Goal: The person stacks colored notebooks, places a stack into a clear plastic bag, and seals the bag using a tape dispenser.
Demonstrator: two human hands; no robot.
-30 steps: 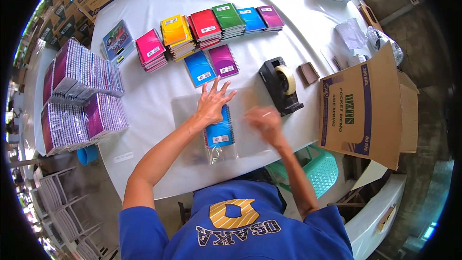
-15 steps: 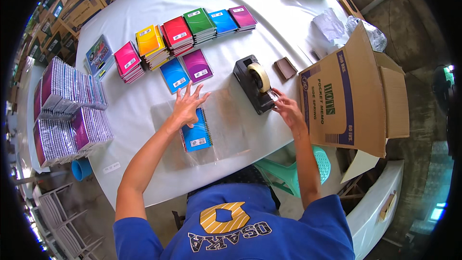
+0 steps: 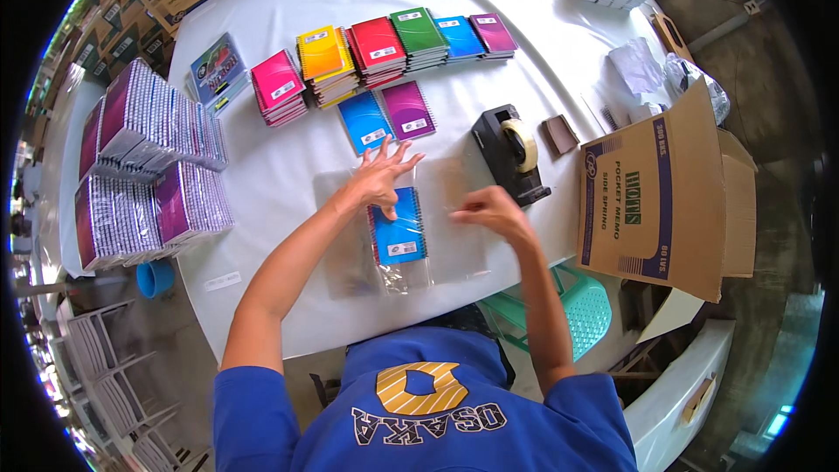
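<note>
A blue spiral notebook [image 3: 404, 229] lies on clear plastic film [image 3: 459, 258] near the table's front edge. My left hand [image 3: 382, 182] rests at the notebook's top end, fingers spread and thumb on its cover. Just right of the notebook, my right hand [image 3: 494, 211] hovers over the film, its fingertips pinched together; whatever they hold is too small to make out. Beyond that hand stands a black tape dispenser [image 3: 498, 164] with a roll of tape [image 3: 522, 144]. Past my left fingers lie another blue notebook [image 3: 360, 118] and a purple notebook [image 3: 409, 108], side by side.
Stacks of colourful notebooks [image 3: 377, 44] form a row farther back. Plastic-wrapped notebook bundles [image 3: 131, 127] are piled at the left. An open cardboard box [image 3: 625, 218] stands at the right, near a small brown tray-like piece [image 3: 559, 134] and a green stool [image 3: 587, 310].
My right hand has left the tape dispenser's front end and moved left toward the blue notebook, fingers pinched. My left hand stays at the notebook's top. The whole view has shifted.
</note>
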